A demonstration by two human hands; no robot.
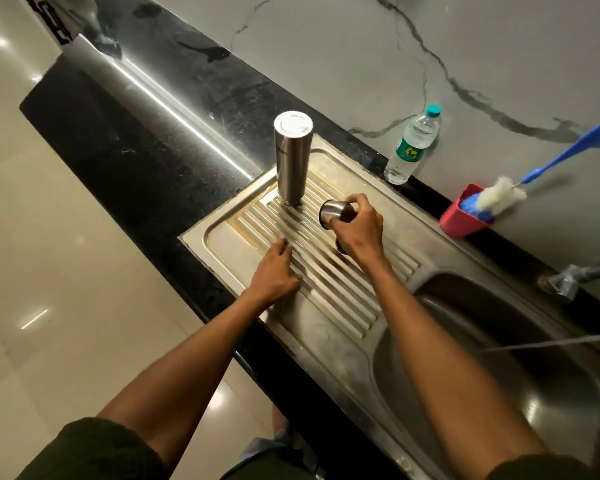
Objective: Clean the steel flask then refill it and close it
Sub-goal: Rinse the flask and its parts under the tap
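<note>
The steel flask [292, 157] stands on the ribbed drainboard [329, 289] of the sink, its upper end showing a flat white disc. To its right, my right hand [359, 230] grips the flask's steel cap [333, 213], tilted on its side just above the drainboard. A dark round piece partly shows under that hand. My left hand [274, 271] rests flat on the drainboard ribs, holding nothing, fingers pointing toward the flask.
A clear water bottle [413, 147] with a green cap stands by the wall. A red cup [465, 213] holds a blue-handled bottle brush [503, 199]. The sink basin [499, 358] lies to the right, with a thin stream of water crossing it. Black countertop edge runs left.
</note>
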